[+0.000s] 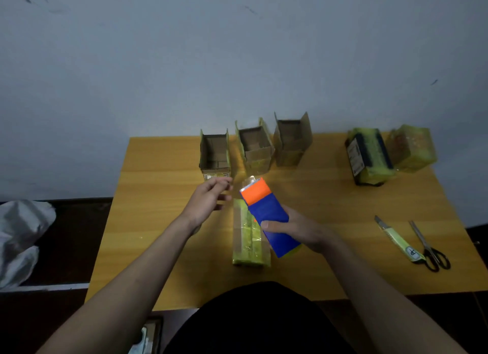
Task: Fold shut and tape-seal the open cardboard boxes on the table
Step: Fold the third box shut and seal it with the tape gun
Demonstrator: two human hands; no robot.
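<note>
A wooden table (163, 195) fills the middle of the frame, set against a pale wall. Along its far edge, just above centre, stand three open cardboard boxes: the left open box (214, 154), the middle open box (255, 149) and the right open box (291, 142), all with flaps standing up and their insides showing. In the upper right part of the table sit two wrapped boxes close together, a dark one (368, 156) with a label on its side and a yellowish one (412, 149) beside it.

At centre frame lies a closed box (249, 237) covered in glossy yellow-green tape, lengthwise toward the viewer. The right hand (298, 230) grips a blue tape dispenser (272, 221) with an orange front end, thumb curled across its top face; the dispenser is tilted, hovers over the closed box's right side and partly hides it. A strip of clear tape shows at the orange tip. The left hand (208, 196) is raised left of the dispenser, in front of the left open box, fingers loosely curled and blurred; whether it pinches the tape end I cannot tell.

At the lower right of the table a utility knife (396, 238) and black-handled scissors (429, 246) lie side by side, nearly touching at their near ends. A crumpled grey bag (21, 237) sits at the left edge of the frame
</note>
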